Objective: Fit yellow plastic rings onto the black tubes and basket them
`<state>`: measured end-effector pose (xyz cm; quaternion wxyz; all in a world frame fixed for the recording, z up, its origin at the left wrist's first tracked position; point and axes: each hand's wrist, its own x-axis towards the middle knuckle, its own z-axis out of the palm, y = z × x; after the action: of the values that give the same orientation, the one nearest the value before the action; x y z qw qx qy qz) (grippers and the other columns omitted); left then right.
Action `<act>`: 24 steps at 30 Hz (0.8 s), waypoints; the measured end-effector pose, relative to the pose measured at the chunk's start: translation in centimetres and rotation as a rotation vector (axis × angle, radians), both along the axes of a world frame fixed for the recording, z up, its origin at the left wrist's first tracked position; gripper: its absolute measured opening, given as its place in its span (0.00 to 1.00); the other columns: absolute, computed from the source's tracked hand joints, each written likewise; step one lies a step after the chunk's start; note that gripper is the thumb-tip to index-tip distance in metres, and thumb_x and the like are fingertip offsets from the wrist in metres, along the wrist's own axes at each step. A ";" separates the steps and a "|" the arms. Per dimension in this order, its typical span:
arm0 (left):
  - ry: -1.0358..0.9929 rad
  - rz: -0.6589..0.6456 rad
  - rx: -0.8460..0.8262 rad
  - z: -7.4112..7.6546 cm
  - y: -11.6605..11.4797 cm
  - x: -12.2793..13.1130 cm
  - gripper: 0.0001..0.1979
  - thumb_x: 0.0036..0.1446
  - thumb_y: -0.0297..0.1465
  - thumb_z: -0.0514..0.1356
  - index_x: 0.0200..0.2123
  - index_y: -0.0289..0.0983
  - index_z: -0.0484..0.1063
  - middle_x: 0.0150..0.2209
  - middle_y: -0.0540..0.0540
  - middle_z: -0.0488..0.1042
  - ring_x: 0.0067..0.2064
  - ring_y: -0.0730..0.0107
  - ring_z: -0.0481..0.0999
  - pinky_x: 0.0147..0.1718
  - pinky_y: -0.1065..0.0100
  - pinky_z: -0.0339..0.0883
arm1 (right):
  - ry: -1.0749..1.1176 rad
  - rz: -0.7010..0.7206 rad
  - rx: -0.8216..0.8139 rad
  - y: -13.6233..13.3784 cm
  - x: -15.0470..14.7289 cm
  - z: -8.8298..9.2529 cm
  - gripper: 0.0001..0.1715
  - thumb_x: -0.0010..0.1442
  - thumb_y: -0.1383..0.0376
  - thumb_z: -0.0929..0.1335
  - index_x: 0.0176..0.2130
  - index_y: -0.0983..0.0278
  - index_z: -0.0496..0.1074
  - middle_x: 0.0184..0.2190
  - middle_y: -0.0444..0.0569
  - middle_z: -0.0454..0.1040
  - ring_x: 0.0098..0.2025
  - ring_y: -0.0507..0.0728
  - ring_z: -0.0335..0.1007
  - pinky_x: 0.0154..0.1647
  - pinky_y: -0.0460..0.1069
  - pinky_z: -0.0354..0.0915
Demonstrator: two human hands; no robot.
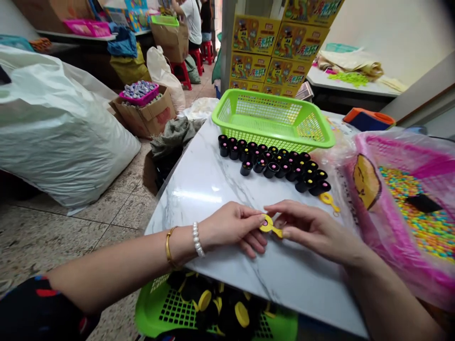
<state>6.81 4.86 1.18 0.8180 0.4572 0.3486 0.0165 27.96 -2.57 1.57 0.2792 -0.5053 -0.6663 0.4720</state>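
Observation:
Over the near part of the white marbled table, my left hand point(245, 228) pinches a yellow ring-shaped piece with a short tail point(270, 224) between thumb and fingers. A small pink spot shows in the ring's hole. From the other side, my right hand point(313, 228) has its thumb at the tail's end, fingers curled over it. Whether anything sits beneath the ring is hidden. Beyond my hands stand rows of small black cups point(271, 169), with pink, yellow or other coloured pieces inside. A similar yellow ring piece point(326, 198) lies beside the cups on the right.
A green basket point(273, 138) stands behind the cups. At right, a plastic-lined pink basket point(408, 150) holds many coloured pellets. Below the table's front edge, another green basket point(145, 308) holds black and yellow parts. A big white sack point(64, 128) stands left; people sit in the background.

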 end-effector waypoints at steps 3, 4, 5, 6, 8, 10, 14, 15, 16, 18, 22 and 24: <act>-0.025 -0.014 0.071 -0.1 -0.2 0.0 0.13 0.63 0.32 0.60 0.48 0.31 0.74 0.30 0.42 0.78 0.29 0.71 0.79 0.27 0.71 0.73 | 0.115 -0.007 -0.171 0.4 1.8 -0.4 0.27 0.62 0.61 0.69 0.60 0.60 0.66 0.47 0.51 0.74 0.42 0.53 0.74 0.44 0.50 0.71; -0.037 -0.016 0.098 -0.2 -0.2 0.0 0.14 0.61 0.31 0.61 0.49 0.32 0.74 0.30 0.43 0.78 0.29 0.71 0.79 0.26 0.72 0.73 | 0.125 -0.009 -0.195 0.5 2.0 -0.6 0.27 0.61 0.61 0.70 0.59 0.60 0.66 0.45 0.51 0.75 0.41 0.53 0.74 0.44 0.50 0.71; -0.048 -0.016 0.120 -0.4 -0.3 0.1 0.15 0.61 0.30 0.61 0.50 0.32 0.74 0.30 0.43 0.78 0.29 0.72 0.79 0.26 0.72 0.73 | 0.127 -0.005 -0.211 0.6 2.0 -0.9 0.27 0.60 0.61 0.71 0.58 0.61 0.68 0.44 0.50 0.75 0.41 0.53 0.74 0.44 0.50 0.71; -0.058 -0.015 0.141 -0.5 -0.4 0.1 0.16 0.60 0.30 0.61 0.51 0.33 0.73 0.29 0.44 0.78 0.29 0.72 0.78 0.26 0.72 0.73 | 0.129 -0.003 -0.220 0.6 1.8 -1.1 0.26 0.59 0.61 0.71 0.56 0.62 0.69 0.42 0.50 0.76 0.40 0.53 0.74 0.43 0.49 0.71; -0.062 -0.018 0.183 -0.7 -0.6 0.0 0.18 0.60 0.30 0.61 0.53 0.34 0.73 0.28 0.45 0.77 0.28 0.73 0.77 0.26 0.72 0.73 | 0.156 -0.015 -0.223 0.7 1.1 -1.5 0.24 0.57 0.61 0.73 0.53 0.64 0.72 0.39 0.50 0.77 0.39 0.53 0.73 0.41 0.49 0.70; -0.059 -0.020 0.236 -0.8 -0.8 -0.1 0.19 0.60 0.30 0.61 0.54 0.35 0.73 0.28 0.46 0.77 0.28 0.73 0.77 0.27 0.72 0.73 | 0.230 -0.046 -0.230 0.7 0.4 -1.8 0.23 0.55 0.61 0.75 0.50 0.65 0.73 0.38 0.50 0.78 0.38 0.53 0.73 0.38 0.47 0.70; -0.068 -0.033 0.312 -0.9 -1.0 -0.3 0.19 0.60 0.32 0.60 0.54 0.37 0.73 0.28 0.47 0.76 0.28 0.74 0.75 0.28 0.70 0.73 | 0.400 -0.078 -0.359 0.8 -0.1 -2.0 0.24 0.52 0.62 0.77 0.47 0.66 0.72 0.34 0.49 0.77 0.32 0.51 0.72 0.29 0.44 0.69; -0.073 -0.038 0.318 -0.9 -1.0 -0.3 0.19 0.60 0.33 0.60 0.54 0.37 0.72 0.28 0.47 0.76 0.28 0.73 0.75 0.29 0.70 0.73 | 0.427 -0.082 -0.396 0.9 -0.2 -2.0 0.24 0.51 0.61 0.77 0.46 0.66 0.72 0.34 0.48 0.76 0.30 0.51 0.72 0.28 0.44 0.69; -0.079 -0.045 0.325 -1.0 -1.1 -0.3 0.18 0.60 0.33 0.59 0.54 0.37 0.73 0.28 0.47 0.76 0.28 0.73 0.75 0.29 0.70 0.73 | 0.438 -0.088 -0.427 1.0 -0.3 -1.9 0.24 0.50 0.60 0.77 0.45 0.66 0.72 0.33 0.48 0.76 0.28 0.50 0.71 0.26 0.44 0.69; -0.087 -0.058 0.356 -1.1 -1.1 -0.3 0.17 0.60 0.33 0.59 0.52 0.36 0.73 0.28 0.47 0.76 0.28 0.72 0.76 0.29 0.69 0.73 | 0.398 -0.125 -0.457 1.3 -0.6 -1.6 0.21 0.51 0.58 0.76 0.40 0.66 0.71 0.27 0.45 0.74 0.22 0.48 0.67 0.20 0.43 0.65; -0.092 -0.083 0.434 -1.5 -1.1 -0.2 0.11 0.59 0.32 0.58 0.43 0.34 0.75 0.27 0.47 0.76 0.28 0.72 0.76 0.30 0.70 0.72 | 0.227 -0.189 -0.443 2.4 -2.0 -0.6 0.19 0.52 0.58 0.76 0.31 0.64 0.65 0.19 0.36 0.64 0.18 0.44 0.53 0.15 0.39 0.49; -0.076 -0.087 0.472 -1.5 -1.1 -0.1 0.09 0.57 0.30 0.59 0.41 0.34 0.74 0.27 0.48 0.76 0.27 0.73 0.76 0.29 0.70 0.72 | 0.189 -0.172 -0.440 2.6 -2.7 -0.2 0.20 0.52 0.56 0.76 0.30 0.64 0.65 0.18 0.35 0.61 0.19 0.44 0.51 0.16 0.40 0.46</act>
<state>6.68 3.77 -0.37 0.7011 0.6492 0.2840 0.0795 25.27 -0.01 1.39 0.2627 -0.5624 -0.4730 0.6252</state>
